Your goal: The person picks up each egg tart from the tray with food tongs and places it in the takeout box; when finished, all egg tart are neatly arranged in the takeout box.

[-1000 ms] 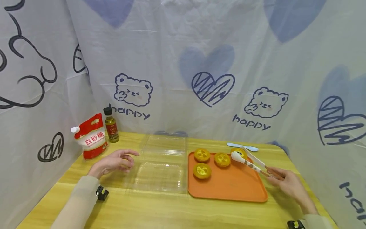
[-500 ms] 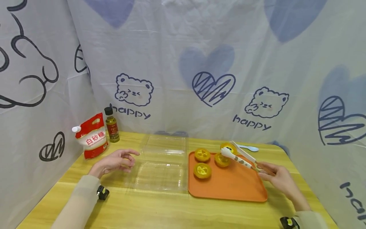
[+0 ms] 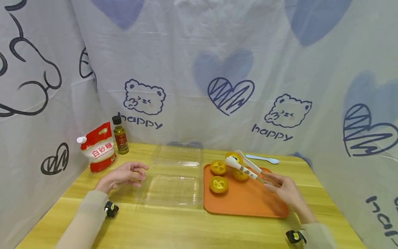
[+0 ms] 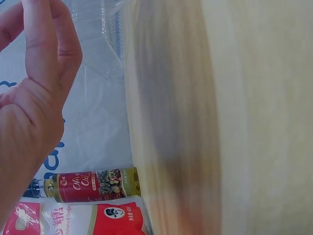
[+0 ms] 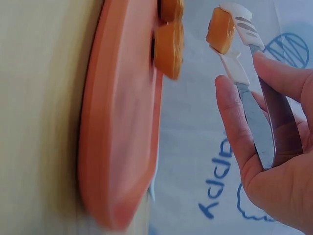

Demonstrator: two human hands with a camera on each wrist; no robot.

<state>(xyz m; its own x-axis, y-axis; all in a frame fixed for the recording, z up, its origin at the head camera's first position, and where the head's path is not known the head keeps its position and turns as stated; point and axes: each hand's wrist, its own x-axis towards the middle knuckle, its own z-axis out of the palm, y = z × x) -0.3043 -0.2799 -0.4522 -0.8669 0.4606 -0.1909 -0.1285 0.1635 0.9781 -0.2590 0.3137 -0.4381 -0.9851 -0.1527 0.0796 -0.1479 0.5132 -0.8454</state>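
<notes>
My right hand grips a pair of tongs with white, spotted ends. Between those ends is an egg tart, lifted clear of the tray in the right wrist view. Three other egg tarts sit on the orange tray, one of them partly behind the tongs. My left hand is held at the left edge of a clear plastic container with its lid folded back. Its fingers are loosely bent around nothing; whether they touch the container I cannot tell.
A red and white sugar bag and an olive oil bottle stand at the back left of the wooden table. Behind the tray lies a light blue spoon. Printed cloth hangs along the back and sides.
My right hand has moved left with the tongs, carrying the egg tart from the tray's back right corner over toward the other tarts. My left hand has stayed in place.
</notes>
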